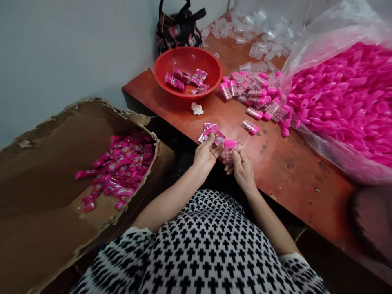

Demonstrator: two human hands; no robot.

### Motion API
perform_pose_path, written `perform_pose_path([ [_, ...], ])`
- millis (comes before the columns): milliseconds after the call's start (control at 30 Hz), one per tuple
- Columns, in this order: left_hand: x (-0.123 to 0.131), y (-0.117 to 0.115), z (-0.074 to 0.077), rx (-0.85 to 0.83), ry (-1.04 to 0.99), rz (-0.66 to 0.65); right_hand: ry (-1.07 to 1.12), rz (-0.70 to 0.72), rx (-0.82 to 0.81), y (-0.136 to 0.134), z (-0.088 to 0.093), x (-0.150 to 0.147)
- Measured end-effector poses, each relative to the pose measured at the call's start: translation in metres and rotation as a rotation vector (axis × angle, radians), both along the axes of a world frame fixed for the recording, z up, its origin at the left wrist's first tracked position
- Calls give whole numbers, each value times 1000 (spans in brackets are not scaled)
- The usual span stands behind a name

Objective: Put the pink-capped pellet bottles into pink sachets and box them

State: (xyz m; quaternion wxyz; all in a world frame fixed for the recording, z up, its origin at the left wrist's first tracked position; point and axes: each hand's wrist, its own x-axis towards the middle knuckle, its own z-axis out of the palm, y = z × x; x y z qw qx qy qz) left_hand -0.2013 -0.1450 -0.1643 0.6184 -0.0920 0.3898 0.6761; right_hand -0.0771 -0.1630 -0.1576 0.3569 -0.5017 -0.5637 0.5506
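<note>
My left hand (204, 157) pinches a flat pink printed wrapper (217, 134) between thumb and fingers at the table's near edge. Behind it lies some more pink and silver wrapper (206, 131), partly covered. In my right hand (245, 173) is a small clear candy jar (229, 153), upright, with a pink cap and pink balls inside. The jar is close beside the wrapper; whether they touch I cannot tell. One filled jar (250, 127) lies on its side just beyond my hands.
A red bowl (188, 93) holds several wrappers. Filled jars (257, 92) are piled near a plastic bag of pink caps (346, 102). Empty clear jars (263, 28) lie at the back, by a handbag (179, 32). At left, a cardboard box (39, 171) holds wrapped jars (122, 167).
</note>
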Motion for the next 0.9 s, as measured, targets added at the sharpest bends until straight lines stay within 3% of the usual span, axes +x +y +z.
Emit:
perform_pose_path([
  [233,5,-1,1,60,-25,14,-22,-55,42,4,-9,-8],
  [400,5,-2,3,89,78,-21,65,24,-8,2,-11,-12],
  [500,4,-3,6,148,137,-48,104,-8,-11,3,-13,-13],
  [733,1,-2,5,265,262,-243,-37,-69,161,2,-24,-14],
  [900,0,-3,4,242,289,-308,-12,-84,161,3,-26,-15],
])
